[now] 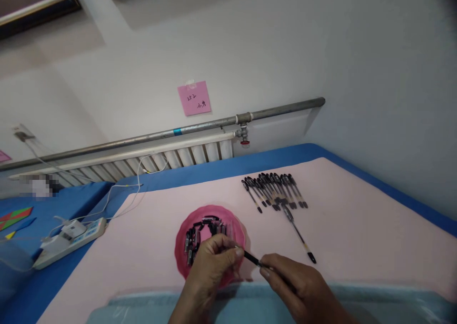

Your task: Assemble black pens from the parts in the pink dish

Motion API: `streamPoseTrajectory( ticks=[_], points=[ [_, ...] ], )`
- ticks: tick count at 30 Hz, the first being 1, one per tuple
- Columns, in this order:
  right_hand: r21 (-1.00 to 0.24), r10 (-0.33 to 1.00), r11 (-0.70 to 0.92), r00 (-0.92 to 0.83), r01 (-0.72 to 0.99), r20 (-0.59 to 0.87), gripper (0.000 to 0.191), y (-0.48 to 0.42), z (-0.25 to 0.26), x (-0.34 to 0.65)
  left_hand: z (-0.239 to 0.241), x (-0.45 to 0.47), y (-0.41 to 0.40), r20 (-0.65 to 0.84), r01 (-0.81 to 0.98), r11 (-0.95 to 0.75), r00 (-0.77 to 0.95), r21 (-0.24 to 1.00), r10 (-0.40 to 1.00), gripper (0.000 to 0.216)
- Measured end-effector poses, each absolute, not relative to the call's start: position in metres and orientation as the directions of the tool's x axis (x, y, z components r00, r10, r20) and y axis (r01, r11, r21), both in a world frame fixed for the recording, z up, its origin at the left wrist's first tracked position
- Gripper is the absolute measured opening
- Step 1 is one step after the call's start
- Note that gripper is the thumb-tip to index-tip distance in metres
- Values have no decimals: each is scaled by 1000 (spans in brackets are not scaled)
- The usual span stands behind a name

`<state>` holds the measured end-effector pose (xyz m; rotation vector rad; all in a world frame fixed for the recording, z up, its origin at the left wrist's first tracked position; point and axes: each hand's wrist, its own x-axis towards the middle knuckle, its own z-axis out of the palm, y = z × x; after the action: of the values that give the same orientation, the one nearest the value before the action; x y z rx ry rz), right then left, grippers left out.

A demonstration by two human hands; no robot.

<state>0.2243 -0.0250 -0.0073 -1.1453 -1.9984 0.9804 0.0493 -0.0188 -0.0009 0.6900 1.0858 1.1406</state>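
My left hand [210, 267] hovers over the near side of a pink-red dish [185, 240] filled with several small black pen parts [200, 231]. Its fingers are curled and pinched around one end of a thin black pen piece [252, 259]. My right hand [296, 286] pinches the other end of that same piece just right of the dish. A single black pen [298, 236] lies loose on the pink mat [357, 229] beyond my right hand. Farther back, several black pens [273, 193] lie side by side in a row.
The pink mat covers a blue table [250, 162] against a white wall with a radiator [160, 160] and a metal pipe [278, 109]. A white power strip [71, 240] with cables lies at the left. A pink note [194, 98] is stuck on the wall.
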Motion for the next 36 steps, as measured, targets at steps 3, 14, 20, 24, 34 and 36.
streamPoseTrajectory(
  ticks=[3, 14, 20, 24, 34, 36],
  points=[
    [-935, 915, 156, -403, 319, 16, 22, -25, -9, 221, 0, 50, -19, -287, -382, 286, 58, 879, 956, 31],
    [-971, 878, -202, -415, 130, -238, 35, -24, -10, 214, 6, 58, -23, -267, -522, 266, 75, 811, 961, 28],
    [-963, 927, 16, -366, 268, -86, 30, -23, -13, 214, -1, 69, -20, -289, -539, 193, -99, 820, 952, 30],
    [-958, 936, 0, -337, 286, -100, 30, -22, -16, 214, -3, 70, -21, -273, -539, 150, -156, 829, 949, 24],
    [-936, 936, 79, -348, 342, -48, 26, -24, -11, 215, -9, 68, -20, -247, -515, 154, -116, 843, 962, 19],
    [-934, 940, 66, -337, 350, -60, 27, -23, -12, 215, -7, 68, -21, -227, -498, 147, -104, 854, 968, 19]
  ],
)
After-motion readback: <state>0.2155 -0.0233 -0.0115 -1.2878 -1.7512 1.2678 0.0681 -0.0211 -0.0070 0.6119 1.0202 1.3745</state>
